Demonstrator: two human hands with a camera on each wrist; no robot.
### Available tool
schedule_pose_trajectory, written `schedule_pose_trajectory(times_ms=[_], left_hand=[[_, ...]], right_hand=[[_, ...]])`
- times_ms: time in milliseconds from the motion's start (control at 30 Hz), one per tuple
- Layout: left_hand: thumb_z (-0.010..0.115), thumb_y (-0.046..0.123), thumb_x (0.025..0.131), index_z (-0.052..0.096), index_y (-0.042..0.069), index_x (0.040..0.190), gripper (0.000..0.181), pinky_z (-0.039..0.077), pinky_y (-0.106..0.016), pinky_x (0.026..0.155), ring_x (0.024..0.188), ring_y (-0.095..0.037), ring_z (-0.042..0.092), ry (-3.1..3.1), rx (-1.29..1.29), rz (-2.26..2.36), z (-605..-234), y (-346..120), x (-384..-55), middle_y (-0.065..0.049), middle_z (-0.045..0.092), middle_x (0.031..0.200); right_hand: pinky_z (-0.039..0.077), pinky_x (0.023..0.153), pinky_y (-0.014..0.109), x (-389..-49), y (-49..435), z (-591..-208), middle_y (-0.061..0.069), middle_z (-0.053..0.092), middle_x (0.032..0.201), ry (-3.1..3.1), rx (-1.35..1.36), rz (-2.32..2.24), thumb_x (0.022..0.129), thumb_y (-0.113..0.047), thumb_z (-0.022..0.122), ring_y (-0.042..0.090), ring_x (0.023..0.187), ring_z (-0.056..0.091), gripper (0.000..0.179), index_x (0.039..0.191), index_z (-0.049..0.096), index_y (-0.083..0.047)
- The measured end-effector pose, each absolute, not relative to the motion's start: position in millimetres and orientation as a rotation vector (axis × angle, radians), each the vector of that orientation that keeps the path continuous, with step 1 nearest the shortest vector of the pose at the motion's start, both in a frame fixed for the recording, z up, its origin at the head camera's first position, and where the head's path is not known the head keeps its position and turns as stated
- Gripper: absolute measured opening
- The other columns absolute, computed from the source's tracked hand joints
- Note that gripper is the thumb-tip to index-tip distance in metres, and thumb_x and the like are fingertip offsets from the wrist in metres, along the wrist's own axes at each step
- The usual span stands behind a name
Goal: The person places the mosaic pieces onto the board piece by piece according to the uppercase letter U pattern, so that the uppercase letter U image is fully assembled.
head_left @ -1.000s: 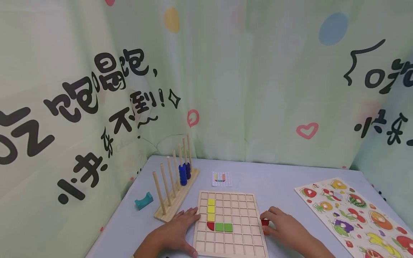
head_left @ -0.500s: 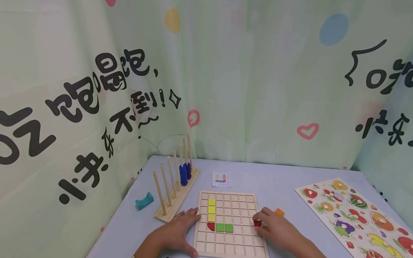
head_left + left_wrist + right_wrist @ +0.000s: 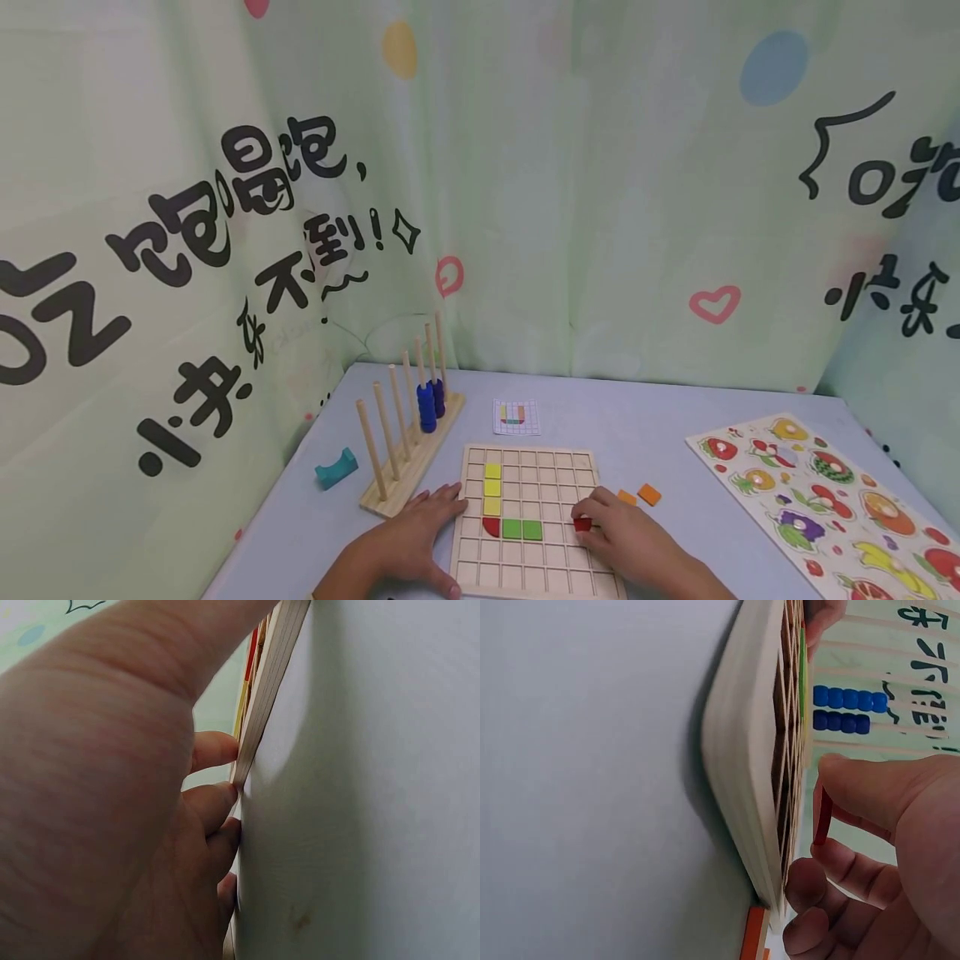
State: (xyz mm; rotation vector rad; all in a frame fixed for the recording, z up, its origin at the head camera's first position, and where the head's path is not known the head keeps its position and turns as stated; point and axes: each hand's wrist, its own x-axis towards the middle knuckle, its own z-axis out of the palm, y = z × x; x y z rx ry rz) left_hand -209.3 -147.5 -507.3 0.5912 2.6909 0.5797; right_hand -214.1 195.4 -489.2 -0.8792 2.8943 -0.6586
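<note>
A wooden grid board [image 3: 517, 577] lies on the table, bearing a column of yellow square tiles [image 3: 492, 488], a red quarter-round tile [image 3: 491, 527] below them and two green square tiles [image 3: 521, 529] beside it. My left hand [image 3: 408, 533] rests along the board's left edge with its fingers spread, fingertips at the edge in the left wrist view. Over the right part of the grid, my right hand [image 3: 626, 533] pinches a red tile [image 3: 823, 817] between thumb and fingertip. In the right wrist view this tile is held on edge, just above the grid.
Two orange tiles [image 3: 649, 495] lie right of the board. Behind it is a small pattern card [image 3: 516, 417]. A wooden peg stand [image 3: 412, 467] with blue beads and a teal curved piece [image 3: 335, 468] are at left; a fruit puzzle board [image 3: 825, 508] is at right.
My right hand has moved left from beside the board to over its right columns, carrying the red tile. The orange tiles have come into sight. My left hand stays put.
</note>
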Motion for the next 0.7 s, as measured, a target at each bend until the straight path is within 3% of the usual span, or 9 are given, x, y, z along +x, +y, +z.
schedule_pose_trajectory(times_ms=[700], left_hand=[[0.077,0.077,0.05,0.04,0.031,0.148,0.114,0.014,-0.047,0.117,0.146,-0.016,0.017,2.685,0.556,0.593,-507.0,-147.2,-209.4,0.007,0.024,0.159]], right_hand=[[0.047,0.062,0.027,-216.6,170.9,-490.8,-0.012,0.05,0.1,2.85,-0.927,-0.667,0.093,-0.032,0.067,0.002,0.068,0.045,0.018,0.108,0.065,-0.022]])
